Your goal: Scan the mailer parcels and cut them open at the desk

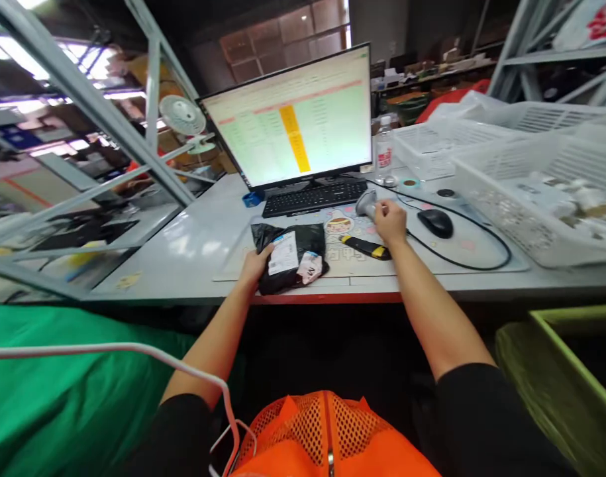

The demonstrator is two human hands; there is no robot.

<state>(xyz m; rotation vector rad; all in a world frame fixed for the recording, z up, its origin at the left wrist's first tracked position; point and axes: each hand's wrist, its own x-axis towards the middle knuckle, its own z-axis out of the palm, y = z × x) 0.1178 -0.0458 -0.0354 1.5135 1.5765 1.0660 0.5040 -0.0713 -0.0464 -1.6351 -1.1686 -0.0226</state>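
My left hand (pixel 255 264) rests on the left edge of a black plastic parcel (pixel 308 240) that lies on the desk and carries a white shipping label (pixel 283 253) and a small pink tag. The hand's fingers grip the parcel's edge. My right hand (pixel 391 222) is closed around the handle of a grey barcode scanner (pixel 367 203) just in front of the keyboard (pixel 314 197). A black and yellow utility knife (pixel 365 247) lies on the desk mat between the two hands.
A monitor (pixel 289 119) with a spreadsheet stands behind the keyboard. A black mouse (pixel 435 222) with its cable, a water bottle (pixel 383 154) and white plastic baskets (pixel 526 199) sit to the right. A green bin (pixel 571 371) stands lower right, green sacking lower left.
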